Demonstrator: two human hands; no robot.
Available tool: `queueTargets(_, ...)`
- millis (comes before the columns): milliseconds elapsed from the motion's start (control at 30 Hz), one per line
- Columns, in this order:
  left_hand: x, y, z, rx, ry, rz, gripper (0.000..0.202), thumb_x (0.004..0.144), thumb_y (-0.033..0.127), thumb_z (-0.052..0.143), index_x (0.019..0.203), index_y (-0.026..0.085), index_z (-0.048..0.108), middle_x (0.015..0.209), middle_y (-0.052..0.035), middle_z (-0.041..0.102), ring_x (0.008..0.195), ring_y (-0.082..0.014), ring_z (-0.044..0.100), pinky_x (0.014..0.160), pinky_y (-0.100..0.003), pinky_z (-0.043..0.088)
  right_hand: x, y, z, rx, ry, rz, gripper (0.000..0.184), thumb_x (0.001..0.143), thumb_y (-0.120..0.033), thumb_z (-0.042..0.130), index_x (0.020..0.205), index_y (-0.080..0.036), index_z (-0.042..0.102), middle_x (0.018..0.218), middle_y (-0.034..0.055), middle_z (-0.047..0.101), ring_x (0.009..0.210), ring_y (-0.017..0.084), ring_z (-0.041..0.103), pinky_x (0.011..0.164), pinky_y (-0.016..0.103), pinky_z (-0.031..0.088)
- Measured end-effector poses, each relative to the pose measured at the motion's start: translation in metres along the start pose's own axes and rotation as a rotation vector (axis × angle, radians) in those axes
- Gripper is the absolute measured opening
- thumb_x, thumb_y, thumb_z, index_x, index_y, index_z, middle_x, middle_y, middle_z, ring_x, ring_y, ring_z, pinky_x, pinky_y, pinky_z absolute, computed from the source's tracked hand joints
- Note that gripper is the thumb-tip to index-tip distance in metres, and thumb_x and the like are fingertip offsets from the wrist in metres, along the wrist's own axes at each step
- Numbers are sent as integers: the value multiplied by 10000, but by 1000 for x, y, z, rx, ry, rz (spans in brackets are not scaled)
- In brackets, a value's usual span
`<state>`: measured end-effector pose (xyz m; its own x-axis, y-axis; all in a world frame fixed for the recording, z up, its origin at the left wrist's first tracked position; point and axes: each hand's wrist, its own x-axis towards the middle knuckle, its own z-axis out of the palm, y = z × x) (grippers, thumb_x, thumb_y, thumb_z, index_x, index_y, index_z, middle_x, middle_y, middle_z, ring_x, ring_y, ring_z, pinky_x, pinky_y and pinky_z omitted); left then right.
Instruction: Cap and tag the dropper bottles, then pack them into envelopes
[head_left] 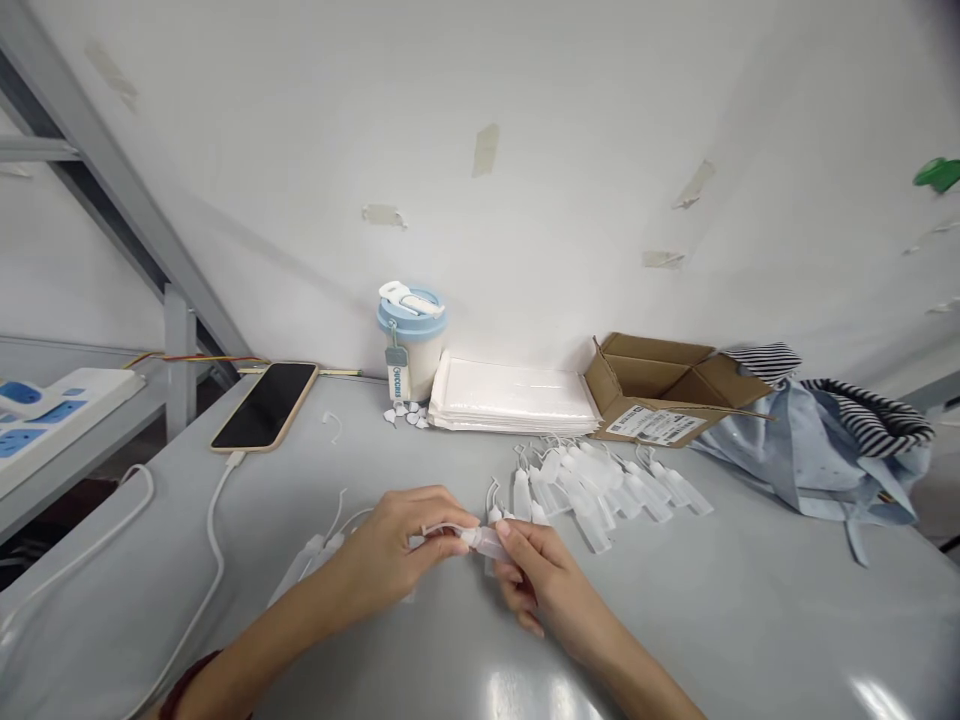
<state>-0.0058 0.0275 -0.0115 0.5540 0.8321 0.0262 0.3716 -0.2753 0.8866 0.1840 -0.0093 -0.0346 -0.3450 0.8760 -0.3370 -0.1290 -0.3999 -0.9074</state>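
Small packing workshop, grey worktable (750,620), rows of small plastic bottles (600,485), stack of white bags (510,395), cardboard box (660,395), metal shelf frame (112,180)

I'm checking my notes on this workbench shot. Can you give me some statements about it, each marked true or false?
1. The left hand and right hand both grip one small clear bottle. True.
2. The phone lies unplugged. False: a white cable is plugged into it.
3. The blue-lidded cup stands left of the stack of white bags. True.
4. The cardboard box is closed. False: its flaps stand open.
5. More small bottles lie on the table beyond the hands. True.
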Motion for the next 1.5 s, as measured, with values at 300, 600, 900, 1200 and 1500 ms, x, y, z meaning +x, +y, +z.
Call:
queueTargets(300, -3, 5, -2, -61, -94, -234, 258, 864, 385, 531, 938, 195, 690, 675, -2, 640, 631, -159, 601, 570, -249, 462, -5, 2, 6, 27, 15, -20, 479, 813, -609, 549, 629, -192, 401, 524, -95, 327, 378, 23, 236, 303, 141, 231)
queueTargets(600, -5, 2, 2, 153, 8, -16, 222, 880, 350, 522, 1002, 231, 663, 926, -26, 690, 786, -166, 622, 702, -247, 482, -3, 1, 3, 107, 46, 34, 466, 797, -588, 576, 618, -202, 386, 509, -106, 280, 374, 26, 201, 299, 154, 181)
queueTargets(900, -5, 14, 4, 176, -21, -118, 260, 870, 398, 480, 782, 198, 621, 717, 7, 641, 611, -136, 549, 513, -209, 395, -5, -5, 3, 37, 35, -1, 456, 813, -592, 546, 629, -203, 396, 468, -118, 258, 373, 31, 171, 316, 168, 153)
queueTargets(1200, -6, 5, 9, 312, -38, 94, 193, 897, 289, 444, 862, 202, 613, 752, -16, 627, 652, -149, 544, 642, -253, 420, -7, -7, -3, -144, 11, -21, 469, 856, -602, 473, 624, -204, 386, 460, -110, 268, 379, 42, 185, 365, 193, 163)
queueTargets(1500, -3, 11, 9, 237, -54, -106, 227, 858, 368, 494, 778, 206, 631, 680, 13, 613, 647, -153, 545, 521, -227, 369, -5, -6, -8, -385, 106, -185, 336, 870, -497, 528, 822, -167, 570, 541, -76, 359, 484, 78, 315, 459, 207, 236)
